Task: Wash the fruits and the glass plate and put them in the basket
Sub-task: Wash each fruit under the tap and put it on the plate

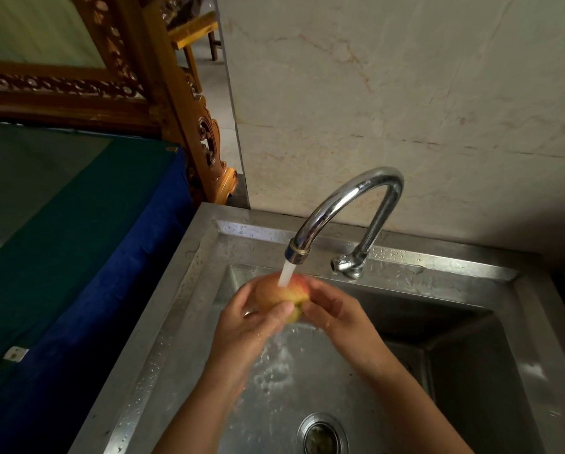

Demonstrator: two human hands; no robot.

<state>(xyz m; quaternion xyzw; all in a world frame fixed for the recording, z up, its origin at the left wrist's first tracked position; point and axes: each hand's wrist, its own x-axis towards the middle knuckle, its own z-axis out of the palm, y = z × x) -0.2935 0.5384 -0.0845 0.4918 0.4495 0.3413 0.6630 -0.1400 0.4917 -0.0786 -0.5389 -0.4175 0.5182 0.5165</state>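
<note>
**Apple under the running tap, held in both hands**

Nearest, at the bottom edge: the drain [322, 435] of the steel sink [438, 267], wet basin floor around it, splashes above. Two bare forearms rising from below toward the middle.

Higher up: left hand [251, 317] curled under and around the apple [279, 294], thumb pressed across its front. Right hand [331, 311] wrapped on the other side, fingertips pinching near the stem end. Both clamped on the fruit, nothing free. Apple itself above the basin, directly in the water stream [286, 273] from the curved tap [350, 201].

Handling, as a judgement: firm, round, light enough for one hand, but wet skin probably slippery. Better gripped around the widest part with the palm below, not by fingertips only; possible bruise from a fall into the steel basin.

Farther: marble wall [405, 93] behind the tap, blue and green cloth [77, 208] at the left, carved wooden frame [176, 109] beyond. No basket or glass plate visible.
</note>
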